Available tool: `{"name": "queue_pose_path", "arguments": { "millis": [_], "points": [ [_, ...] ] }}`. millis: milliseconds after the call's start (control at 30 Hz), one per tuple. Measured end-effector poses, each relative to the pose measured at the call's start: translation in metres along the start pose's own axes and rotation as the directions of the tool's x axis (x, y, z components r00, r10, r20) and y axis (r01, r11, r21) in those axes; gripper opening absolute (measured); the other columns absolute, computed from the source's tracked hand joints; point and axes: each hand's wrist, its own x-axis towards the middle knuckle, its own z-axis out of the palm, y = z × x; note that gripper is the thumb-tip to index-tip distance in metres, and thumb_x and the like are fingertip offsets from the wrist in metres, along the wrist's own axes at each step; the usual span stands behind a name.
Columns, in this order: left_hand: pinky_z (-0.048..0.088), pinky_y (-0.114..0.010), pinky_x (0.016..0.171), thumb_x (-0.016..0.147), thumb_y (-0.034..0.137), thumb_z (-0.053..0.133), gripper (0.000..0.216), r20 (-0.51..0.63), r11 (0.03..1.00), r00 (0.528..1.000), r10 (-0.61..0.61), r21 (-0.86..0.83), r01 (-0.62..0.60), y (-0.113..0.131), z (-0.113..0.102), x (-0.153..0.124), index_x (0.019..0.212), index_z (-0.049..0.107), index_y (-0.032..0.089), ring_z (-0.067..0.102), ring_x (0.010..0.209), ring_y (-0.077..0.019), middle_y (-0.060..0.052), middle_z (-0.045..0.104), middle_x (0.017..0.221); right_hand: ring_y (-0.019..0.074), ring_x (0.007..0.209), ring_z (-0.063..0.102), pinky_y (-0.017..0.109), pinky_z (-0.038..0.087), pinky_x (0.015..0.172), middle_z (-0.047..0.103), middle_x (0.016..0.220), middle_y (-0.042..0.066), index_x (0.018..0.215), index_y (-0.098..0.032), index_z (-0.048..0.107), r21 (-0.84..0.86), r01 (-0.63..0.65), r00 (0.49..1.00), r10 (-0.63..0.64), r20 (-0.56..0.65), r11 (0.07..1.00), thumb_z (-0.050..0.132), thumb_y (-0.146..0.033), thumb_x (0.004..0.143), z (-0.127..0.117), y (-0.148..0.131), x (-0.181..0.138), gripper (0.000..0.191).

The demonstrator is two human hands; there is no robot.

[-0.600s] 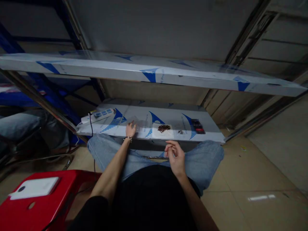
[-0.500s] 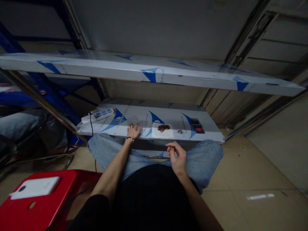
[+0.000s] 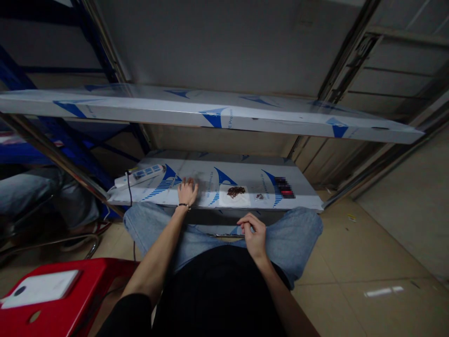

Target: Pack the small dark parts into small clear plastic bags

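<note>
My left hand [image 3: 188, 192] lies over the lower shelf [image 3: 196, 164], palm down with fingers apart, and wears a dark beaded bracelet [image 3: 183, 205]. A faint clear patch, perhaps plastic, shows beside its fingers, and I cannot make it out. To its right, a heap of thin brown pieces [image 3: 235, 192] sits on a white sheet [image 3: 240, 201]. A few tiny dark pieces [image 3: 259, 196] lie further right. My right hand [image 3: 254, 234] is held above my lap, in front of the shelf edge, with fingers curled in towards the thumb. Whatever may be between them is too small to see.
A white power strip [image 3: 145, 173] with a dark cable is at the shelf's left end. A blurred dark and red item [image 3: 285, 187] lies at the right. An upper shelf [image 3: 175, 112] crosses above. On the left, a red stool [image 3: 87, 281] bears a white device [image 3: 42, 288].
My left hand has slid slightly left along the shelf. My right hand keeps its curled shape above my lap. The whole view has shifted a little.
</note>
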Motion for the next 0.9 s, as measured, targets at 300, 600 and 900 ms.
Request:
{"name": "queue_pose_path", "arguments": {
  "millis": [300,600,900],
  "points": [
    [0.034,-0.046,0.113,0.098,0.049,0.047,0.046,0.237,0.983,0.971,0.043,-0.186,0.002,-0.017,-0.008,0.021,0.127,0.067,0.02,0.045,0.141,-0.0313,-0.013,0.061,0.143,0.013,0.06,0.055,0.026,0.04,0.057,0.058,0.067,0.0,0.071,-0.019,0.069,-0.014,0.003,1.0,-0.002,0.011,1.0,0.046,-0.007,0.087,-0.003,-0.004,0.009,0.031],
    [0.047,-0.042,0.1,0.094,0.027,0.062,0.027,0.12,0.881,0.963,-0.242,-0.387,0.27,-0.01,-0.014,0.032,0.113,0.068,0.009,0.064,0.11,-0.0245,-0.014,0.07,0.117,0.012,0.056,0.053,0.025,0.039,0.052,0.057,0.067,0.0,0.071,-0.019,0.069,0.016,0.014,0.999,-0.013,-0.044,1.0,0.047,-0.01,0.086,-0.008,-0.015,0.017,0.029],
    [0.057,-0.042,0.089,0.096,0.041,0.062,0.034,0.11,0.824,0.968,-0.225,-0.509,0.249,-0.014,-0.015,0.031,0.113,0.066,0.012,0.068,0.1,-0.0232,-0.007,0.069,0.111,0.0108,0.053,0.051,0.025,0.037,0.051,0.056,0.067,0.0,0.071,-0.019,0.068,0.083,-0.031,0.998,0.035,-0.05,0.996,0.049,-0.011,0.088,-0.007,-0.045,0.003,0.027]
  ]
}}
